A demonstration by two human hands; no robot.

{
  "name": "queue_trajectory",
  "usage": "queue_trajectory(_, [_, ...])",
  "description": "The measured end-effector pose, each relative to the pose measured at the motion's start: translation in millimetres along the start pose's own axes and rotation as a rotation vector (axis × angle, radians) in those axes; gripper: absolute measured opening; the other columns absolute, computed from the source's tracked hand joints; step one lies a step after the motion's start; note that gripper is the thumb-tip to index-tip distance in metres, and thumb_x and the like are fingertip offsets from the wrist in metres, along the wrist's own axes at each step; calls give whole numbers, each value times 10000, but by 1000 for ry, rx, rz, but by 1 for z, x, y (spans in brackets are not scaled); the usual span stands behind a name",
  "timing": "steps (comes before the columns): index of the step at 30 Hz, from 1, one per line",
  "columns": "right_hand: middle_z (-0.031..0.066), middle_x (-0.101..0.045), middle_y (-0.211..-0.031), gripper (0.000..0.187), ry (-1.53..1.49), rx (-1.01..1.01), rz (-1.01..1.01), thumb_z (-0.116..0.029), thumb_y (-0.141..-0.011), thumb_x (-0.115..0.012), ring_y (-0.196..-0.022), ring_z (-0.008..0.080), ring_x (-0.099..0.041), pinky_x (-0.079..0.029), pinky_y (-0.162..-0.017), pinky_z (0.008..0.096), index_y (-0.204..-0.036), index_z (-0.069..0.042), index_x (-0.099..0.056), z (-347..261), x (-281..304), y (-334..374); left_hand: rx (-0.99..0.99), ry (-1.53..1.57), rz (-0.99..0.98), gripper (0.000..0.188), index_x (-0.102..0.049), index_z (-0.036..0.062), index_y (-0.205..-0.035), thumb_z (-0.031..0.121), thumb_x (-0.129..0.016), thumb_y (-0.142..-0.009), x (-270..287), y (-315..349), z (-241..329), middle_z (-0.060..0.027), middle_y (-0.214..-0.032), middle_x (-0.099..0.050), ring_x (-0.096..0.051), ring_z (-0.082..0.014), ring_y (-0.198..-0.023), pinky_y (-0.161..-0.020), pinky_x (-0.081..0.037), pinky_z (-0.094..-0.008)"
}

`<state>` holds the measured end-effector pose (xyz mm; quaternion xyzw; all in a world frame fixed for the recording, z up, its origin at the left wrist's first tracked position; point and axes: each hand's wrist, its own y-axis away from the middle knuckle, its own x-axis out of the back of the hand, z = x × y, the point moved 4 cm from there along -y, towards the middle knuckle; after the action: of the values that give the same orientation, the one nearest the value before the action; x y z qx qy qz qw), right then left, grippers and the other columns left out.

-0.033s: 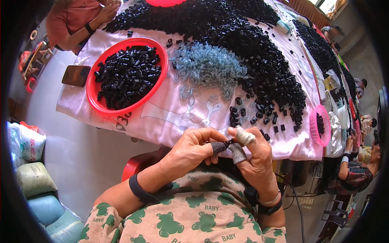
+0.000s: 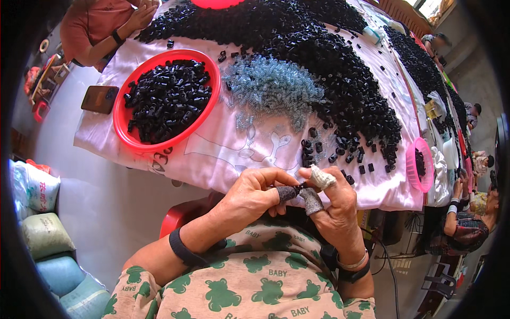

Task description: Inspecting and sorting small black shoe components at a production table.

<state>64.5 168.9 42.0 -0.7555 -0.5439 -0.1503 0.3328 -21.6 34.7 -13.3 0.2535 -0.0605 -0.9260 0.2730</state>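
The black piece [image 2: 300, 186] between the fingers [image 2: 270, 176] is too covered to tell its shape. Near twelve o'clock, the upper edge cuts a round red thing [image 2: 217, 2]; at ten, a person [image 2: 91, 31].

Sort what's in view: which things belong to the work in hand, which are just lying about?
Likely in the work:
small dark piece at the fingertips of the left hand and right hand
finger wraps
black pieces heaped on the table
bluish clear parts
red basin

Apparently lying about:
phone
sacks, contents hidden
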Motion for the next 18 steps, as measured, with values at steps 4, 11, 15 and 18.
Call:
queue_trajectory(4, [129, -625, -916, 345, -38, 1, 18, 59, -726, -687, -815, 265, -661, -522, -713, 332, -1063, -2, -644, 3, 0, 1, -24, 24, -5, 195, -649, 8, -1073, 123, -632, -916, -1, 0, 2, -20, -786, -646, -582, -62, -659, -568, -451, -185])
queue_trajectory(11, [123, -648, -925, 356, -105, -16, 19, 65, -708, -707, -844, 245, -671, -537, -735, 321, -1051, -22, -667, 12, 4, 3, 4, 45, 36, 178, -648, 13, -1046, 118, -660, -902, 1, -1, 0, -22, -783, -651, -579, -59, -637, -547, -448, -180])
queue_trajectory(15, [124, -656, -934, 370, -55, 35, 15, 68, -699, -710, -841, 241, -668, -535, -731, 324, -1056, -27, -679, 6, 3, 0, 12, 47, 41, 167, -647, 12, -1041, 100, -659, -900, 2, -1, -2, -19, -777, -649, -579, -57, -636, -545, -449, -176])
queue_trajectory(18, [129, -658, -945, 374, -11, 84, 13, 68, -693, -711, -833, 250, -664, -532, -724, 327, -1054, -27, -684, 2, 3, 0, 17, 41, 52, 160, -647, 10, -1040, 93, -650, -903, 1, 0, -1, -18, -782, -647, -580, -56, -638, -548, -452, -179])
